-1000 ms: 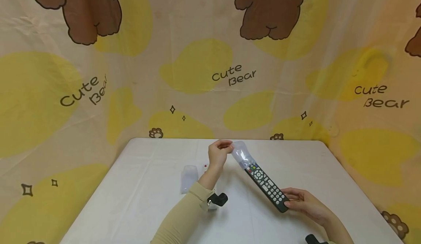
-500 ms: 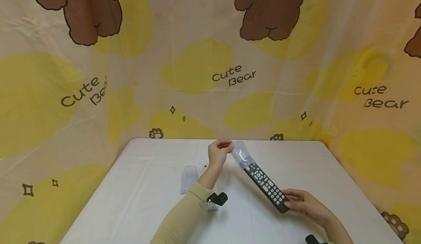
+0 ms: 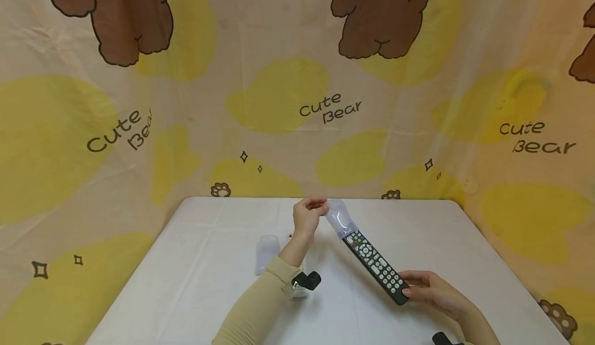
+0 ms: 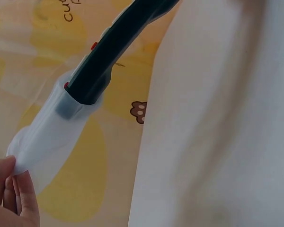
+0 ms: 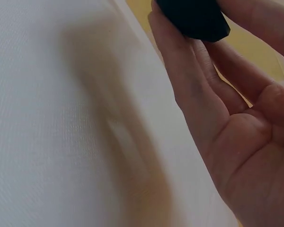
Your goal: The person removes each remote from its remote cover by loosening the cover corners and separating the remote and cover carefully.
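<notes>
A black remote control (image 3: 375,266) with white buttons is held tilted above the table, its upper end inside a clear plastic sleeve (image 3: 341,218). My left hand (image 3: 307,220) pinches the sleeve's far end between thumb and fingers, also seen with the sleeve (image 4: 54,137) in the left wrist view. The remote's lower end is gripped by my right hand (image 3: 434,294), thumb on one side and fingers on the other. In the right wrist view only the dark end of the remote (image 5: 196,19) shows between the fingers.
Another translucent sleeve (image 3: 267,253) lies on the white table (image 3: 209,283), left of my left forearm. A white object (image 3: 299,291) with a red spot is mostly hidden beneath that forearm. A patterned cloth (image 3: 274,92) hangs behind the table's back edge.
The sleeve and the remote's upper end have shifted very slightly left, and the remote's lower end has dipped a little. Both hands keep their holds.
</notes>
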A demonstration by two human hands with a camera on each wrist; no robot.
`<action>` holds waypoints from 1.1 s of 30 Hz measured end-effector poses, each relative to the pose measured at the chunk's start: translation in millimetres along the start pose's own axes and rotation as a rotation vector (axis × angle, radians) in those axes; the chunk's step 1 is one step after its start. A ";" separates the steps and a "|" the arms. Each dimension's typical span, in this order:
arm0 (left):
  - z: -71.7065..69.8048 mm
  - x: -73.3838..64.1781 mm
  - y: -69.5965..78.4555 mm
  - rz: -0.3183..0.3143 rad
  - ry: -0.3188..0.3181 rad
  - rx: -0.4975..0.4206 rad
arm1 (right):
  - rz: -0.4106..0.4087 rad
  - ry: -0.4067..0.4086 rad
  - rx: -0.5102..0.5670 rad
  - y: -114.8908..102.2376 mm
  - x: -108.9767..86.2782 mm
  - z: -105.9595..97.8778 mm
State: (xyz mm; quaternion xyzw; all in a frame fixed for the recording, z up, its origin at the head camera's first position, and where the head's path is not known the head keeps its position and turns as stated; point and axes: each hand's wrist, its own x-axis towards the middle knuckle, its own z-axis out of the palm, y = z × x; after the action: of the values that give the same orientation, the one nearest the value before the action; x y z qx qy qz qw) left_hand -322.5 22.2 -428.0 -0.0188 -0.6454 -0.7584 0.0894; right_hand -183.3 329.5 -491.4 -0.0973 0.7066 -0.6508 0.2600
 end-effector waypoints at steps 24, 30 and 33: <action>-31.0 -0.4 -17.9 -0.030 -0.120 0.105 | 0.063 0.072 0.071 0.5 2.2 8.0; -31.9 -6.4 -26.6 -0.103 -0.210 0.147 | 0.051 0.102 0.032 -0.5 10.7 13.0; -31.3 -10.1 -29.2 -0.127 -0.265 0.164 | 0.061 0.127 0.017 -1.7 14.4 16.2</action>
State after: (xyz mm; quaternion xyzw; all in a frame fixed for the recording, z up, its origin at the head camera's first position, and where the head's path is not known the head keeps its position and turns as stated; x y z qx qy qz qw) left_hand -314.5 -2.9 -463.1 -0.0705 -0.7113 -0.6980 -0.0434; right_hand -187.8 308.3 -493.5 -0.0321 0.7186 -0.6536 0.2353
